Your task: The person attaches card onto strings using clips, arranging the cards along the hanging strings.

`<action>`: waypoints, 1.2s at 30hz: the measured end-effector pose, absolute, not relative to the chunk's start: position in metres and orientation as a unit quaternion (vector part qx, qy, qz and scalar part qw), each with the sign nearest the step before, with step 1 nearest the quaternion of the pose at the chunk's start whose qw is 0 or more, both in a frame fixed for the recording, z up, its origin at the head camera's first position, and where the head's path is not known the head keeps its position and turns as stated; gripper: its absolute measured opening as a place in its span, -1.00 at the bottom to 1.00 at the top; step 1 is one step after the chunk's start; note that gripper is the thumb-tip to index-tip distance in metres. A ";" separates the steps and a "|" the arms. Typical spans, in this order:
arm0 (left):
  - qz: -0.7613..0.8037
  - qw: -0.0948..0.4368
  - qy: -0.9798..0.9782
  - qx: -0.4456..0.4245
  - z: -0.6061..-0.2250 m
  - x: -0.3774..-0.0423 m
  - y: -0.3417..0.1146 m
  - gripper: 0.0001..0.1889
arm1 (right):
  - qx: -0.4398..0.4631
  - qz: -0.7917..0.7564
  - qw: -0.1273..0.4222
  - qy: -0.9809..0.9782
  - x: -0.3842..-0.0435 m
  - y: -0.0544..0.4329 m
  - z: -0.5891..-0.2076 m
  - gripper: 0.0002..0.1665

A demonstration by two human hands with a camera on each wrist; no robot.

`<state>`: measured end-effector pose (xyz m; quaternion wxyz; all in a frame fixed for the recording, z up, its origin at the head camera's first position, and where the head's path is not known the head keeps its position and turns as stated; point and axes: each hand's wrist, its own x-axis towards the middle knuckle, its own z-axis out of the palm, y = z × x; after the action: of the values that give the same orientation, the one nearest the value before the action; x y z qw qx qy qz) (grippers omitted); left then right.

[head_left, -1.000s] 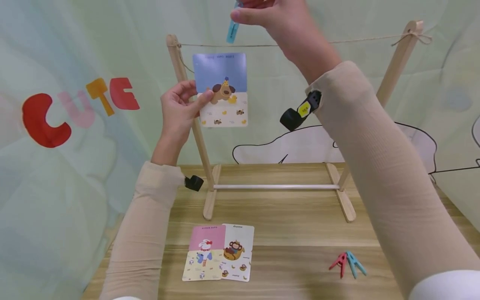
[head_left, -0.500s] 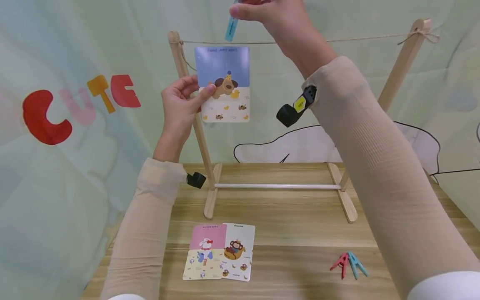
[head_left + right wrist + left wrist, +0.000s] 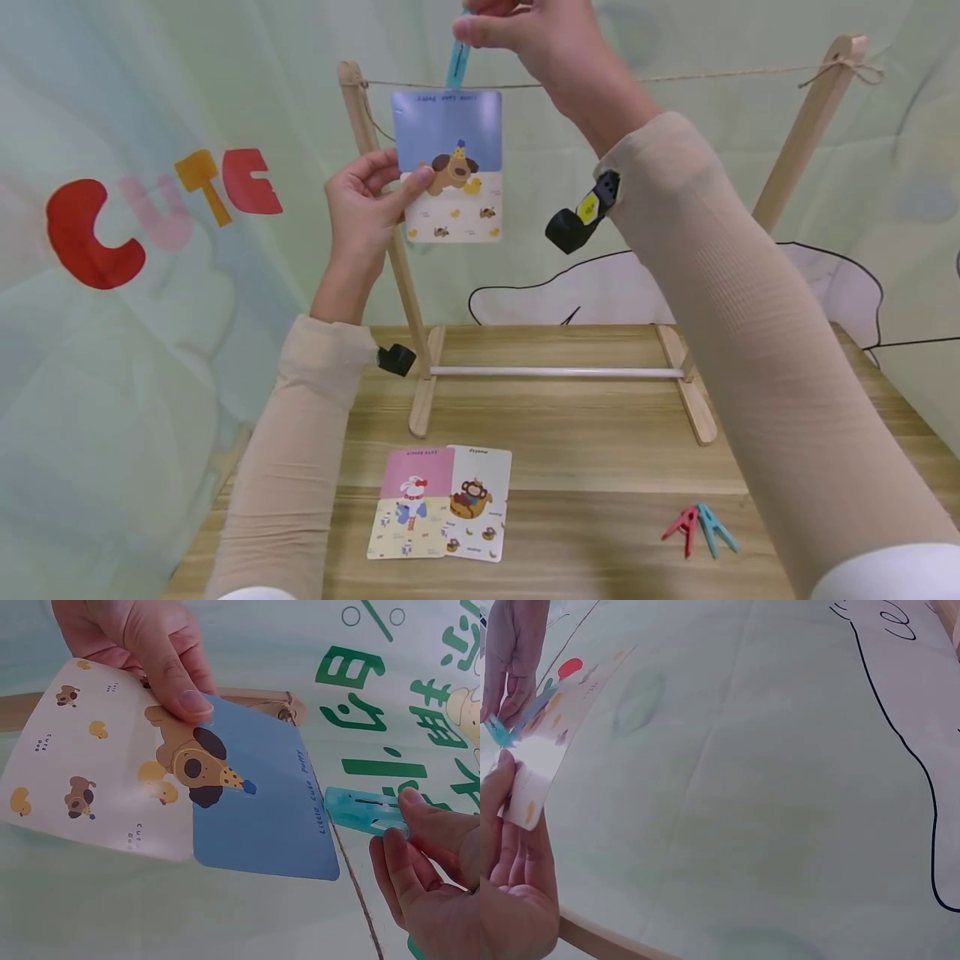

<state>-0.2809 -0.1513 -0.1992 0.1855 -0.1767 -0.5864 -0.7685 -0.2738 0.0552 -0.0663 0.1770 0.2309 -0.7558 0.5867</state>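
A card with a puppy (image 3: pixel 450 125), blue above and white below, is pinched at its left edge between the thumb and fingers of my left hand (image 3: pixel 363 204). Its top edge lies along the twine (image 3: pixel 630 81) strung between two wooden posts. My right hand (image 3: pixel 540 42) pinches a light blue clothespin (image 3: pixel 457 65) by its handle end. In the right wrist view the clothespin's (image 3: pixel 366 810) tip meets the card's top edge beside the twine; whether its jaws are around the card, I cannot tell.
On the wooden table lie a pink and yellow bunny card (image 3: pixel 411 504) and a white monkey card (image 3: pixel 478 504), overlapping. At the right are a red clothespin (image 3: pixel 682 529) and a blue clothespin (image 3: pixel 716 529). The stand's white crossbar (image 3: pixel 555 372) runs low behind them.
My left hand has raised the puppy card slightly, up to the twine. The right hand has shifted a little left, and the clothespin's tip has come down to the card's top edge.
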 end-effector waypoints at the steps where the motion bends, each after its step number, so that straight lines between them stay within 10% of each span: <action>1: -0.768 0.187 -0.587 -0.176 -0.199 -0.281 -0.151 -0.74 | 0.232 0.586 0.179 -0.756 -0.274 0.055 -0.066 -0.78; 36: -0.765 0.201 -0.587 -0.171 -0.198 -0.281 -0.147 -0.75 | 0.231 0.543 0.140 -0.795 -0.271 0.045 -0.066 -0.85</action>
<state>-0.2809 -0.1467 -0.1983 0.2011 -0.1708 -0.5873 -0.7652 -0.2713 0.0445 -0.0664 0.1402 0.2309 -0.7948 0.5434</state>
